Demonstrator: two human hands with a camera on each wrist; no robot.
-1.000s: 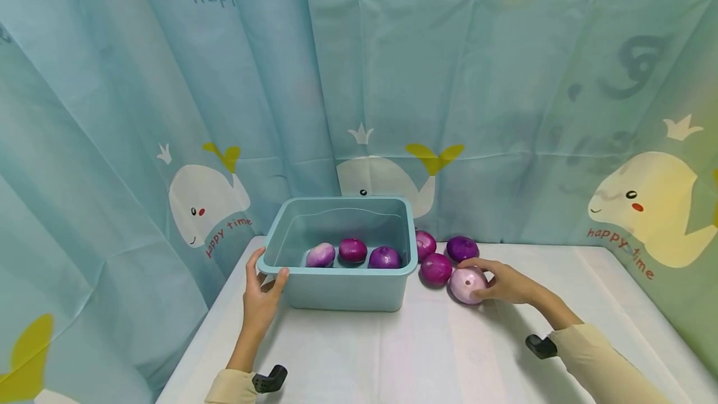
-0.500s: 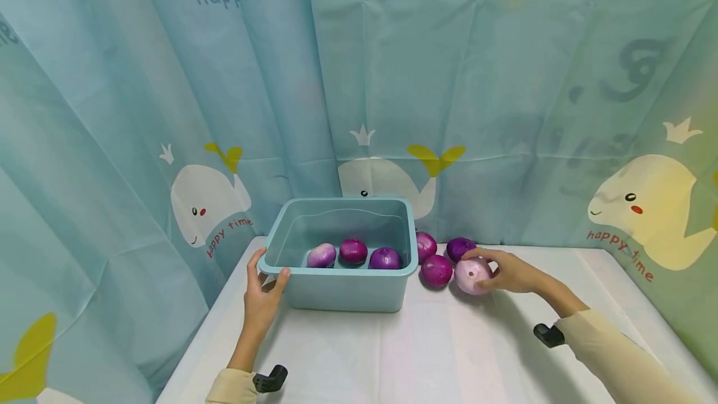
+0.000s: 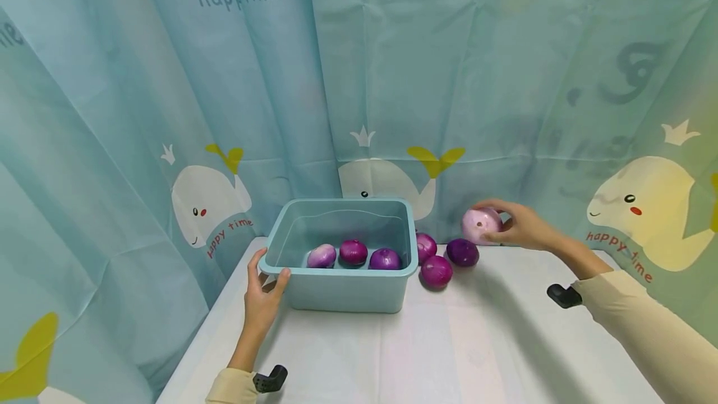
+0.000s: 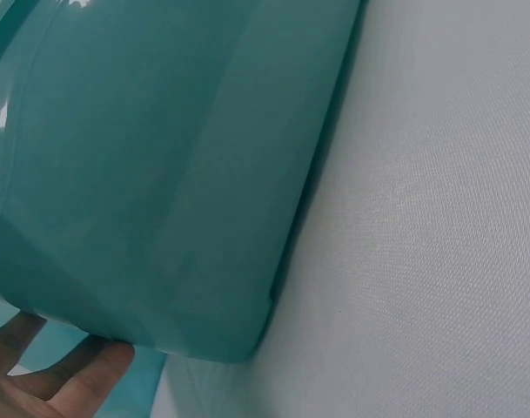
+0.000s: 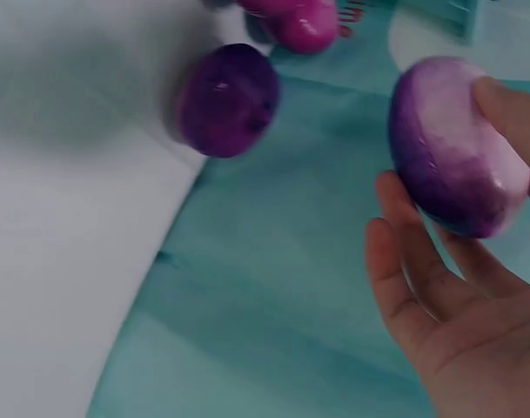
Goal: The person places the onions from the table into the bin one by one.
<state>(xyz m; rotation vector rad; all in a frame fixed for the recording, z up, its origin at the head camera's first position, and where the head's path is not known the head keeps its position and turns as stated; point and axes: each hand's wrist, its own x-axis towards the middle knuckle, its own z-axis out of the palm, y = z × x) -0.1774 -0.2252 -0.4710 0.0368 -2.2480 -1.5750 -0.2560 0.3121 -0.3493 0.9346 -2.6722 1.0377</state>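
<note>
One magenta onion (image 3: 427,248) partly behind the bin (image 3: 344,293) (its left side hidden)

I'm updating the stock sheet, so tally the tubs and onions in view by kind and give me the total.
Tub: 1
Onions: 7 visible (3 in the tub, 3 on the table, 1 in the right hand)
Total: 8

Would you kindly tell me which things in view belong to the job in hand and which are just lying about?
Likely in the job:
pale onion, in the right hand
tub, gripped by the left hand
onions inside it
onions beside it

Only surroundings:
table
curtain
wrist cameras
</note>
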